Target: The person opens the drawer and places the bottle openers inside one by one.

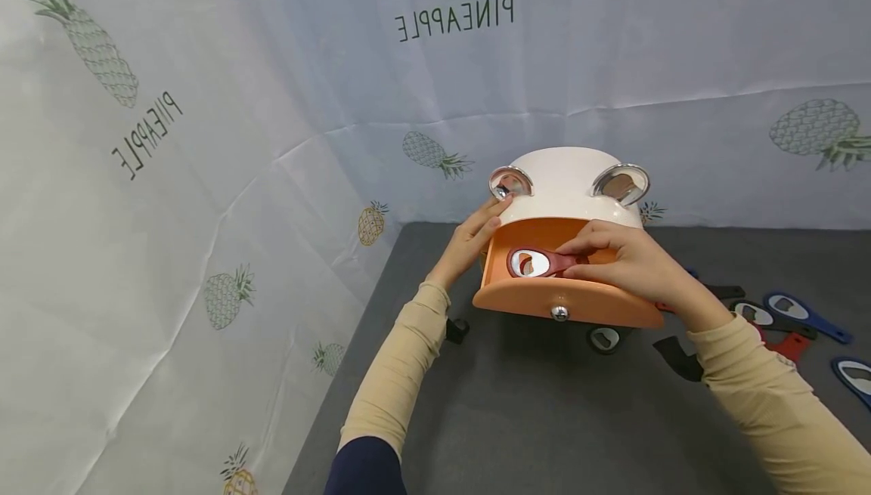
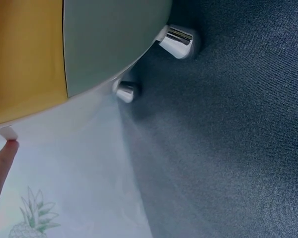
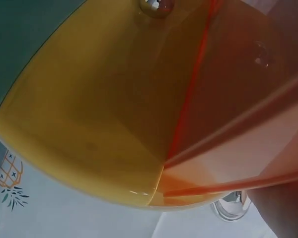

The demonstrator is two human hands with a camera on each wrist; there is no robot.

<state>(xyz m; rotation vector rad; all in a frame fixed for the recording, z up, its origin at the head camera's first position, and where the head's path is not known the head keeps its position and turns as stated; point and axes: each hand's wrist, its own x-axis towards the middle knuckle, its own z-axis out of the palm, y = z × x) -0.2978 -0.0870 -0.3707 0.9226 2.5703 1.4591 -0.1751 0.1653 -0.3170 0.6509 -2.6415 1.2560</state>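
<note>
A white storage box (image 1: 565, 185) with two shiny silver ears stands on the table, its orange drawer (image 1: 571, 300) pulled out at the front. Inside that drawer, my right hand (image 1: 626, 261) pinches a red bottle opener (image 1: 529, 262) by its handle, the round silver end pointing left. My left hand (image 1: 469, 245) rests along the box's left side with extended fingers, the tips near the left ear (image 1: 510, 182). In the left wrist view, one fingertip (image 2: 9, 148) touches the box. Yellow (image 3: 89, 109) and green (image 2: 109, 39) fronts show below the orange drawer in the wrist views.
On the grey table (image 1: 578, 419), several bottle openers lie to the right, among them a blue one (image 1: 806, 316) and a red one (image 1: 792, 345). A black opener (image 1: 603, 338) lies below the drawer. Pineapple-print cloth (image 1: 306, 64) hangs behind and to the left.
</note>
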